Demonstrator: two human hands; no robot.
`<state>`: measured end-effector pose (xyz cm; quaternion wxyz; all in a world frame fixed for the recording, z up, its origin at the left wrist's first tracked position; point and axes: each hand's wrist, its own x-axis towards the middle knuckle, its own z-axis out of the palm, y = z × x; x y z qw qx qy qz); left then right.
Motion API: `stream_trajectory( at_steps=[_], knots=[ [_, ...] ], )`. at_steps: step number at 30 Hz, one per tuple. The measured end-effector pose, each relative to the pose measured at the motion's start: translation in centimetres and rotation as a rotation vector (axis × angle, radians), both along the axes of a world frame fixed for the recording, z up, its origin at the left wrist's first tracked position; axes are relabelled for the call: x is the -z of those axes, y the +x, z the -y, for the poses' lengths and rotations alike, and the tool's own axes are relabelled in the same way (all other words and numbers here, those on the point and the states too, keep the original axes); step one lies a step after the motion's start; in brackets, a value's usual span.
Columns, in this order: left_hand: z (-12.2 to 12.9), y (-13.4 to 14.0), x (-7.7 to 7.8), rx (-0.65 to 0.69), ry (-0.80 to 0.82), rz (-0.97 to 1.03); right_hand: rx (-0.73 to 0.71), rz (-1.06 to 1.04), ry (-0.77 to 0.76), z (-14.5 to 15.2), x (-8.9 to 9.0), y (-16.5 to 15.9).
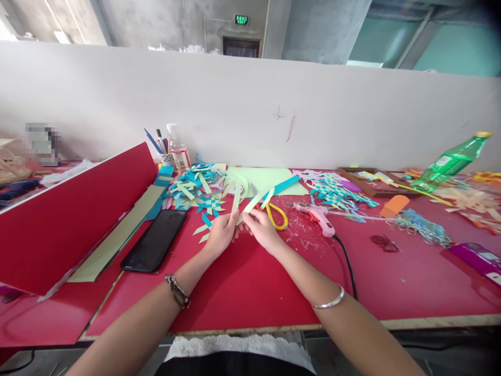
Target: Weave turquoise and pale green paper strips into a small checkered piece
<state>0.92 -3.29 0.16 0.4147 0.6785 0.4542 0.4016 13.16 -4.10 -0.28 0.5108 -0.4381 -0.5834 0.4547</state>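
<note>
Near the middle of the red table my left hand [222,233] pinches a pale green paper strip [237,196] that points up and away. Close beside it, my right hand [263,230] grips another pale paper strip [254,201], slanting to the upper right. The fingertips of both hands nearly meet, and their overlap hides the strips' lower ends. Just beyond my right hand lie scissors with yellow handles [280,218]. A heap of blue and pale green strips and woven pieces [203,183] sits behind my left hand. Pale green paper sheets [270,176] lie behind the strips.
To the right rests a pink glue gun [321,219] with a black cord, near checkered woven pieces [332,189]. A black phone [154,241] and a red upright board [78,219] stand left. A green bottle [450,162] leans at right; a clear bottle [179,149] is behind.
</note>
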Motion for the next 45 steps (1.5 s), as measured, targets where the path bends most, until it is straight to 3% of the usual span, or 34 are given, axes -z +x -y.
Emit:
stream_trajectory(
  at_steps=[4,8,11,14,17,19,23,25,29,34,37,41,45],
  knots=[
    [-0.4,-0.2,-0.2,-0.118,-0.005,0.107,0.076,-0.047,-0.010,-0.1,-0.2,0.2],
    [-0.7,-0.4,-0.1,-0.107,0.070,0.111,0.089,-0.050,0.002,-0.1,-0.5,0.4],
    [-0.7,-0.2,0.1,-0.042,0.189,0.026,-0.087,0.036,-0.020,0.1,-0.5,0.5],
    [-0.6,0.0,0.2,0.017,0.175,-0.022,-0.340,0.154,-0.069,0.3,-0.2,0.5],
    [-0.4,0.1,0.0,0.106,0.141,-0.028,-0.407,0.209,-0.106,0.3,0.1,0.7],
    [-0.3,0.1,-0.1,0.115,0.158,-0.022,-0.393,0.194,-0.111,0.3,0.1,0.8],
    [-0.6,-0.2,-0.3,-0.048,0.224,-0.028,-0.366,0.055,-0.147,0.2,-0.2,1.1],
    [-0.8,-0.2,-0.2,-0.066,0.213,-0.056,-0.300,-0.040,-0.192,0.1,-0.3,1.2],
    [-0.2,0.1,-0.1,0.094,0.097,-0.129,-0.122,-0.243,-0.232,-0.4,-0.3,1.2],
    [2.5,-0.1,-0.8,0.423,-0.096,-0.137,-0.127,-0.281,-0.195,-0.4,-0.4,0.8],
    [3.9,-1.0,-1.5,0.540,-0.147,-0.208,-0.119,-0.252,-0.206,-0.1,-0.3,0.4],
    [4.4,-1.7,-1.9,0.404,-0.148,-0.209,-0.031,-0.235,-0.233,0.4,-0.2,-0.3],
    [4.1,-1.2,-1.3,0.352,-0.347,0.049,-0.036,-0.189,-0.285,1.0,-0.2,-1.1]
  ],
)
